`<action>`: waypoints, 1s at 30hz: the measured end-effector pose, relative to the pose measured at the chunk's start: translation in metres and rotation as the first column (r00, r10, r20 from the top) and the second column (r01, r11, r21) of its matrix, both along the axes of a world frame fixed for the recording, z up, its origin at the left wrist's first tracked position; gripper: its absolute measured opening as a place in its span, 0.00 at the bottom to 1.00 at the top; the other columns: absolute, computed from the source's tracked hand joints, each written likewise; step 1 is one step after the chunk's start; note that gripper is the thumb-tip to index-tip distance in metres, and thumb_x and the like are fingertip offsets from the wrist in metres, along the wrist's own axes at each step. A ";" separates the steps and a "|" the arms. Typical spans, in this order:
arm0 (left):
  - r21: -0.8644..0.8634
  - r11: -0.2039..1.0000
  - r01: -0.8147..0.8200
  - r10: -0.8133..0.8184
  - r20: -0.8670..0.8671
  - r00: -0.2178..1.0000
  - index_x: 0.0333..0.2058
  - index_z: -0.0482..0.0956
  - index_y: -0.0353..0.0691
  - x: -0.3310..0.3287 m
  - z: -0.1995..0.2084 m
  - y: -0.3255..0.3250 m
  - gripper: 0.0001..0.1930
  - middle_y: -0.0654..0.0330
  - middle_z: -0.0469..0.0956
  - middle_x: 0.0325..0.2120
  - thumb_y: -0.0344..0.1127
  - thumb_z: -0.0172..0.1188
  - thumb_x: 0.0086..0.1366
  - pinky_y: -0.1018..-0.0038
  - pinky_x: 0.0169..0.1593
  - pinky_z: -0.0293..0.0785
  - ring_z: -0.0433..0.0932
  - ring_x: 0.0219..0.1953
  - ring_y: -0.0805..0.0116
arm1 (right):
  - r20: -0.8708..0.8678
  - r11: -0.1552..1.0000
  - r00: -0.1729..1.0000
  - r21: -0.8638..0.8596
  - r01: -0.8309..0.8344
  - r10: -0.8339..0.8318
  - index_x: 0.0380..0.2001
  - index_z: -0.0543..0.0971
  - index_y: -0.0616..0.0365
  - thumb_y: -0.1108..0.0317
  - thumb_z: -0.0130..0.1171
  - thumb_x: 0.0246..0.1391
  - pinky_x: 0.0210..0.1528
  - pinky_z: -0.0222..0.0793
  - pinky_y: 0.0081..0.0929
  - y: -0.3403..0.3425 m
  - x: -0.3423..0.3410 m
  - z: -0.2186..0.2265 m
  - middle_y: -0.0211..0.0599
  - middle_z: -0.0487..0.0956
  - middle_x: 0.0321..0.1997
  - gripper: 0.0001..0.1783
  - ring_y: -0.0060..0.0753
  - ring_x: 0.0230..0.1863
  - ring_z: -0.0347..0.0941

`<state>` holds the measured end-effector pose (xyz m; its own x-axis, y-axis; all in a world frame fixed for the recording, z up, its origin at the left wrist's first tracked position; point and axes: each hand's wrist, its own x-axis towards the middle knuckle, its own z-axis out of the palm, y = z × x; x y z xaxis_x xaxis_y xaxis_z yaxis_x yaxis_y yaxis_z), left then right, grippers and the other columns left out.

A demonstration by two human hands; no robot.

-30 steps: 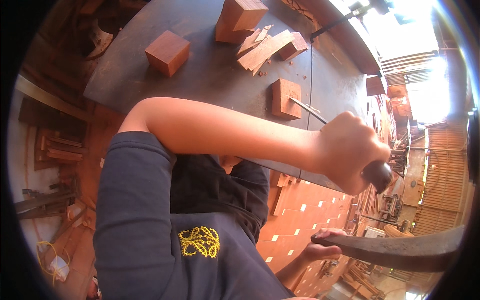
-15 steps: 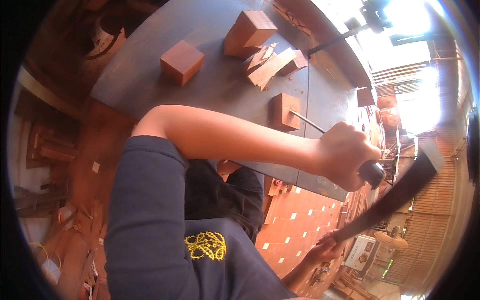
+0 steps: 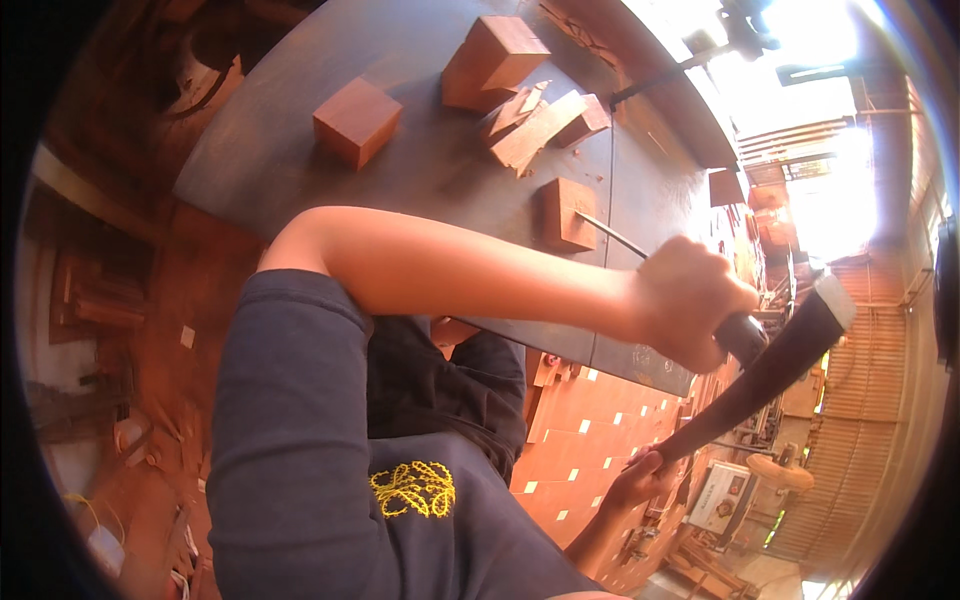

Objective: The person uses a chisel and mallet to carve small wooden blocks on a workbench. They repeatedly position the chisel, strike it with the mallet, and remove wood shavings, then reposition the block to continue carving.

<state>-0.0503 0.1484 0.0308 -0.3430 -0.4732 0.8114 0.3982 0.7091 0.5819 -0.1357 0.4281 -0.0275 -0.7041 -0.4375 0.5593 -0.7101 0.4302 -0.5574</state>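
The curved, dark club (image 3: 745,385) has swung up and in, and now overlaps the end of the chisel (image 3: 612,233) handle: apparently striking position, contact unconfirmed. The left hand (image 3: 690,300) is clamped around the chisel; the right hand (image 3: 635,482) grips the club. The slender metal shaft meets a reddish, square-edged wooden block (image 3: 570,215) on the smooth, dark bench (image 3: 270,130).

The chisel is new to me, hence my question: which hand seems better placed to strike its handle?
Probably the right hand: it grips the dark club, which appears close to the handle's end. The left hand is wrapped around the chisel, whose tip meets the wooden block.
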 end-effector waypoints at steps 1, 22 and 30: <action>-0.011 1.000 0.000 0.000 0.008 1.000 0.18 0.73 0.48 0.001 0.000 0.001 0.09 0.60 0.74 0.13 0.38 0.65 0.38 0.60 0.20 0.68 0.77 0.18 0.54 | 0.077 1.000 0.997 0.005 -0.005 0.004 0.28 0.69 0.60 0.19 0.49 0.54 0.21 0.57 0.19 -0.005 0.003 0.009 0.29 0.67 0.19 0.46 0.19 0.18 0.63; -0.123 0.989 0.083 -0.074 0.073 0.995 0.20 0.75 0.49 -0.004 -0.014 0.009 0.09 0.62 0.75 0.14 0.37 0.65 0.36 0.60 0.20 0.68 0.77 0.18 0.55 | 0.194 0.927 0.961 -0.357 -0.117 0.196 0.29 0.68 0.59 0.16 0.52 0.49 0.21 0.60 0.20 0.000 0.001 -0.008 0.31 0.66 0.22 0.47 0.21 0.19 0.63; -0.133 0.991 0.025 -0.012 0.095 0.995 0.19 0.74 0.47 -0.004 -0.016 0.002 0.10 0.62 0.75 0.14 0.38 0.65 0.35 0.61 0.19 0.67 0.78 0.18 0.56 | -0.211 0.985 0.973 -0.123 -0.122 0.094 0.27 0.71 0.60 0.26 0.51 0.58 0.21 0.58 0.21 0.031 -0.023 0.001 0.29 0.66 0.19 0.40 0.22 0.18 0.63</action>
<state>-0.0542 0.1502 0.0151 -0.4285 -0.3552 0.8308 0.3603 0.7760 0.5176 -0.1586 0.4588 -0.0268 -0.5220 -0.4159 0.7446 -0.8527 0.2761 -0.4435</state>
